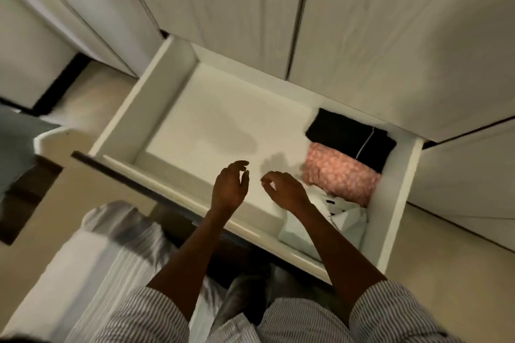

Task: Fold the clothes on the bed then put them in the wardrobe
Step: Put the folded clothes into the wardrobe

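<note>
Head view: my left hand [230, 188] and right hand [284, 189] hover loosely curled, holding nothing, above the drawer [401, 203]; the folded pink garment [341, 172] lies lengthwise across the drawer's right end.

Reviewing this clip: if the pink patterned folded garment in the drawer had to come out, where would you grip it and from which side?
Grip the pink garment by its left end, coming from above over the drawer's bare floor. Its right end lies against the drawer wall, the black garment borders its far side and the white garment its near side.
</note>
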Tool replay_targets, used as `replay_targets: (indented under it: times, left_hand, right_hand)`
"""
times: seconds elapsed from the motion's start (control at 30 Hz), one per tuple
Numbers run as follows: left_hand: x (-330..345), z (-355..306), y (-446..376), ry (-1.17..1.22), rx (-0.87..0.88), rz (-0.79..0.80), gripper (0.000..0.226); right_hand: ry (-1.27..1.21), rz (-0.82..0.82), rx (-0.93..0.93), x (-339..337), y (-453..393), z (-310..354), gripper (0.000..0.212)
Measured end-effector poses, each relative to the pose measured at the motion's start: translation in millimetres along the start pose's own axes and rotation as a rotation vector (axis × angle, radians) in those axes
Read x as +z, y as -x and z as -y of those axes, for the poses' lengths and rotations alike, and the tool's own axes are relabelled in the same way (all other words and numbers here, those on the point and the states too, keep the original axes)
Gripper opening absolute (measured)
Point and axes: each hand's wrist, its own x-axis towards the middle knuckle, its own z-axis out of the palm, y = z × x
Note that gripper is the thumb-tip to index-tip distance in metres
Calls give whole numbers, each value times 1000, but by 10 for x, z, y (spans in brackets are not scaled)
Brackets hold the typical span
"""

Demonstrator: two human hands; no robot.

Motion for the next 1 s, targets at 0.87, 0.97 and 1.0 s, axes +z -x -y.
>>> replay_targets:
  times: [0.87,0.97,1.0]
  left_hand:
    - [-869,1738,5139,442,-1379,-1096,52]
    - [-777,1824,5293,652,-1511,-1338,42]
    - [-750,1845,5327,715,-1552,-1410,38]
  right_hand:
    - [984,1056,-1149,3157,1824,3482,56]
    - [1082,1080,-1313,3453,2101,3700,61]
    - [1081,1073,-1379,3572,2158,3756,63]
